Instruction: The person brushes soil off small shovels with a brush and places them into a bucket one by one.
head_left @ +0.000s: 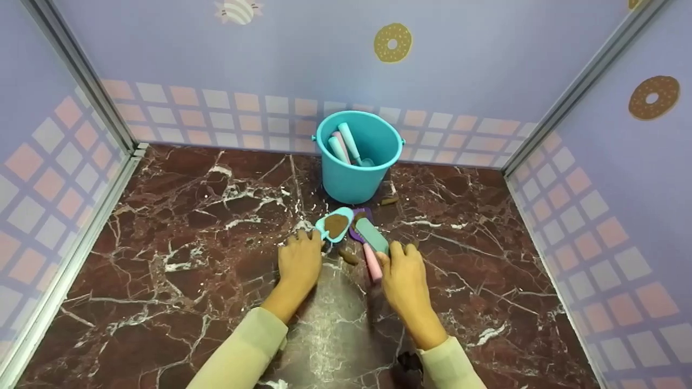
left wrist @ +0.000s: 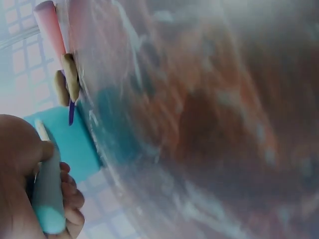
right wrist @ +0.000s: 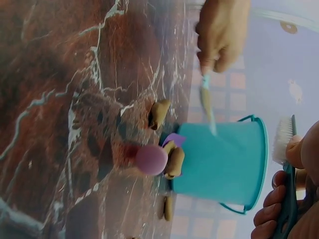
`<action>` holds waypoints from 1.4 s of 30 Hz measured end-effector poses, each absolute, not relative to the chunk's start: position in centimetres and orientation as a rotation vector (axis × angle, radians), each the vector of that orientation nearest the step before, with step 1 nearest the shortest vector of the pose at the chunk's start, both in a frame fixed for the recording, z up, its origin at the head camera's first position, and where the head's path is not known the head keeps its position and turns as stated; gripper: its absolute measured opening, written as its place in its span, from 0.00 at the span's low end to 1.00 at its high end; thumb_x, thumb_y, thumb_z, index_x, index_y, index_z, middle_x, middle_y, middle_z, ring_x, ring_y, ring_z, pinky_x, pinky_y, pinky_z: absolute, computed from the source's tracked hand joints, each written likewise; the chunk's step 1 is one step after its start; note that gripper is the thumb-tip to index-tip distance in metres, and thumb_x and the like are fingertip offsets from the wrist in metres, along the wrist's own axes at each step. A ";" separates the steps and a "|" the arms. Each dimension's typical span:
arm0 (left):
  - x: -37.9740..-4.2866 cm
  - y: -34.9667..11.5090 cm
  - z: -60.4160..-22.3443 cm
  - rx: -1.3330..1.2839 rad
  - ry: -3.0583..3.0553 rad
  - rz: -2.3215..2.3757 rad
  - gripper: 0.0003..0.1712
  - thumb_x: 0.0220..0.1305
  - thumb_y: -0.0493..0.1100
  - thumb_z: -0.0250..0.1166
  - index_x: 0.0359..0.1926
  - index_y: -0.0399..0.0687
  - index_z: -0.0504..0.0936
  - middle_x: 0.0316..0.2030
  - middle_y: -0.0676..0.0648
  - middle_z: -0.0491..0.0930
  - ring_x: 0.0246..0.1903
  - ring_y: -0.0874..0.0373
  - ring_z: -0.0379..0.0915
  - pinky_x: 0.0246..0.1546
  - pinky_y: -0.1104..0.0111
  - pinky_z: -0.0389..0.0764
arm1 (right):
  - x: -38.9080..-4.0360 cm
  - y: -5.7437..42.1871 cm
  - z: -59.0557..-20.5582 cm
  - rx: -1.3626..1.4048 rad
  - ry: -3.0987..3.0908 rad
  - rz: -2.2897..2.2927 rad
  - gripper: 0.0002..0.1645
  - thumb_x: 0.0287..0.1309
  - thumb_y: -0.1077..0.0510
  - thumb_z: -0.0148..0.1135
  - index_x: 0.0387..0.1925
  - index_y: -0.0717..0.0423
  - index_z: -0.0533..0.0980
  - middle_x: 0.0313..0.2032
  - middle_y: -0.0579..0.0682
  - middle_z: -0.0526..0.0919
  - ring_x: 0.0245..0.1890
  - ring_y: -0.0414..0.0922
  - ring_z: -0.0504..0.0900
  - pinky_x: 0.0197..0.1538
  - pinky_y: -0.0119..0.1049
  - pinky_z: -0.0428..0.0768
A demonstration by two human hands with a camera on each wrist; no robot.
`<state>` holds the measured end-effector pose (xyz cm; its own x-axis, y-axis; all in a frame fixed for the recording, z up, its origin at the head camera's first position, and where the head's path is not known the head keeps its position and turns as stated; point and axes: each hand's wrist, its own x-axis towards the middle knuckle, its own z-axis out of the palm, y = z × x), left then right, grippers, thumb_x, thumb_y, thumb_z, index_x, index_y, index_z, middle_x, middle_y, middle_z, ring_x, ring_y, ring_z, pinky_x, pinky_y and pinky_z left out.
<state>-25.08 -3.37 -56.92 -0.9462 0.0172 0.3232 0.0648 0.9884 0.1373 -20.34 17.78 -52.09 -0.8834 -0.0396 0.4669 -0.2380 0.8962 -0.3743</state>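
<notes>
My left hand point(head_left: 301, 258) grips the pale handle point(left wrist: 49, 191) of a light-blue toy shovel point(head_left: 346, 215), whose blade has a brown middle. In the right wrist view that blade is raised off the floor, in front of the bucket. My right hand point(head_left: 404, 273) holds a brush point(right wrist: 283, 142) with white bristles and a dark green handle; its flat green back point(head_left: 373, 236) shows in the head view. Below the brush lies a purple shovel point(head_left: 355, 235) with a pink handle point(head_left: 372, 263), carrying brown lumps point(right wrist: 174, 162). Another brown lump point(head_left: 349, 256) lies between my hands.
A turquoise bucket point(head_left: 351, 186) stands near the back wall, with several pastel handles point(head_left: 348, 141) poking up inside. One brown piece point(head_left: 389, 200) lies at its right foot. Patterned panels point(head_left: 259, 116) enclose the dark red marbled floor point(head_left: 178, 227) at the back and both sides.
</notes>
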 end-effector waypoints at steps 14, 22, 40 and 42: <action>-23.8 -1.3 -53.6 -0.180 -2.527 0.025 0.19 0.68 0.57 0.64 0.42 0.44 0.81 0.36 0.40 0.79 0.35 0.45 0.76 0.30 0.54 0.75 | -20.8 13.9 -51.4 0.178 -2.582 0.271 0.22 0.63 0.44 0.65 0.33 0.60 0.72 0.28 0.60 0.71 0.29 0.60 0.74 0.30 0.53 0.72; -22.8 -0.3 -52.8 -0.144 -2.487 0.006 0.20 0.65 0.60 0.65 0.38 0.47 0.81 0.33 0.42 0.78 0.33 0.47 0.75 0.28 0.56 0.73 | -21.2 13.7 -50.9 0.090 -2.583 0.130 0.21 0.59 0.46 0.69 0.33 0.59 0.74 0.29 0.61 0.73 0.29 0.59 0.75 0.30 0.53 0.74; -21.9 -0.4 -52.6 -0.127 -2.521 -0.061 0.18 0.64 0.58 0.65 0.36 0.48 0.83 0.32 0.41 0.78 0.33 0.46 0.76 0.27 0.56 0.73 | -22.6 16.0 -51.0 0.050 -2.536 0.168 0.23 0.53 0.45 0.74 0.31 0.59 0.74 0.28 0.63 0.73 0.28 0.62 0.75 0.31 0.55 0.73; -21.9 -0.6 -52.6 -0.120 -2.527 -0.055 0.18 0.64 0.58 0.66 0.36 0.48 0.83 0.32 0.41 0.79 0.33 0.46 0.76 0.27 0.56 0.74 | -22.5 16.1 -50.8 0.031 -2.532 0.197 0.22 0.55 0.46 0.73 0.33 0.60 0.74 0.29 0.63 0.73 0.29 0.62 0.75 0.32 0.55 0.73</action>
